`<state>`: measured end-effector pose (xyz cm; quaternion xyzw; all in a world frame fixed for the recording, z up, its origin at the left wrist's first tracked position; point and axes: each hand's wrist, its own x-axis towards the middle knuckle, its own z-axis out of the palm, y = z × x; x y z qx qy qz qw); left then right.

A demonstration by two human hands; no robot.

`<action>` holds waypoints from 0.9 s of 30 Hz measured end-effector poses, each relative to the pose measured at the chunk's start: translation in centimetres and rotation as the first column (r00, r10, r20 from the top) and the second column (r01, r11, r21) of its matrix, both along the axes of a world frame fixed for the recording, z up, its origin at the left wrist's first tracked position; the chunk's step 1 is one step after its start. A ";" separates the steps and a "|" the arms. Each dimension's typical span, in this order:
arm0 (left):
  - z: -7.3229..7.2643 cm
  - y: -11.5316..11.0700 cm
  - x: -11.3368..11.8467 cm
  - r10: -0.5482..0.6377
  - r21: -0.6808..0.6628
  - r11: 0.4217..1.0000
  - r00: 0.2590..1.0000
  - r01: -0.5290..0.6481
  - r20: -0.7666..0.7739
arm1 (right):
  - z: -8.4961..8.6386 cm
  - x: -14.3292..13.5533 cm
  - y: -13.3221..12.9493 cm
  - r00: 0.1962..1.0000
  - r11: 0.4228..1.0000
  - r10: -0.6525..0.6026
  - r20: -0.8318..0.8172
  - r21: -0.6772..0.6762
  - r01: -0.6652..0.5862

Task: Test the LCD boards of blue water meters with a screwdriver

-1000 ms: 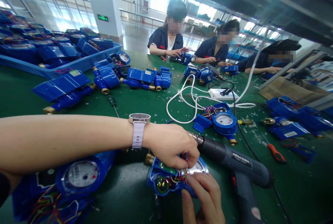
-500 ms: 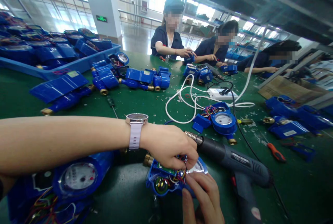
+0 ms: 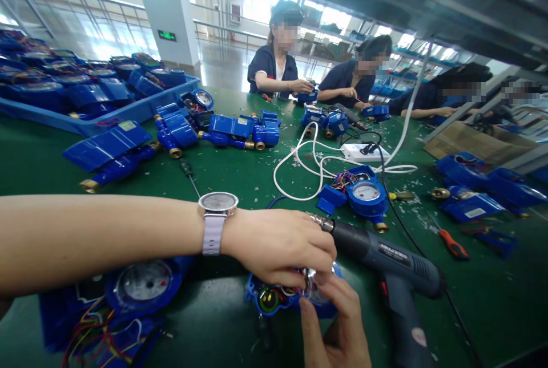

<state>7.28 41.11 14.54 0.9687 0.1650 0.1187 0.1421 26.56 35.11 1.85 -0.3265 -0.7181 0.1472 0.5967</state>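
Note:
An opened blue water meter (image 3: 253, 289) lies below my hands, with its circuit compartment and part of its dial showing. My left hand (image 3: 280, 245), wearing a watch on its wrist, reaches over from the left and pinches thin wires above the compartment. Close against its fingertips is my right hand (image 3: 342, 325), thumb and fingers curled; what they hold is too small to make out. A heat gun (image 3: 396, 265) rests just to the right, its metal nozzle beside my left hand. Another open meter (image 3: 143, 285) with loose coloured wires sits under my left forearm.
A blue crate (image 3: 141, 102) heaped with meters stands at the back left. Across the green table (image 3: 240, 177) are several meters, a screwdriver (image 3: 186, 168), an orange-handled screwdriver (image 3: 454, 244) and a power strip (image 3: 363, 153) with a looping white cord. Co-workers sit on the far side.
My left hand has shifted slightly right and now covers more of the meter's compartment. My right index finger has risen a little, away from the thumb. The heat gun stays where it was.

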 end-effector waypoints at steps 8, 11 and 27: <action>-0.1 0.4 -1.1 0.212 -0.330 0.918 0.976 -0.219 -0.059 | 0.4 0.2 -0.2 0.995 1.000 -0.031 0.097 0.003 0.031; -0.3 0.3 -1.4 0.248 -0.400 0.878 0.965 -0.261 -0.085 | 0.6 0.1 -0.5 0.990 0.998 -0.037 0.134 -0.050 0.044; -0.4 0.3 -1.9 0.258 -0.401 0.875 0.962 -0.271 -0.087 | 1.6 0.0 -0.8 0.972 0.993 -0.075 0.222 -0.074 0.094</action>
